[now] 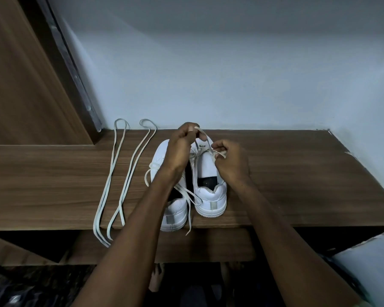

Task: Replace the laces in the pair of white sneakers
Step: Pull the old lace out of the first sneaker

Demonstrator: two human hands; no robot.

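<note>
Brown wooden shelf (275, 185), pale wall (231, 74)

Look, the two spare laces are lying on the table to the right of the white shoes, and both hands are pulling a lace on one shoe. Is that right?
Not quite. In the head view the two spare laces lie left of the white shoes, not right. The left hand and right hand do each pinch a lace on one shoe.

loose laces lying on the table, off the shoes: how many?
2. Both are long white flat laces folded double on the brown wooden table, left of the white sneakers: one farthest left, one beside it nearer the shoes. Ends overhang the front edge.
</note>
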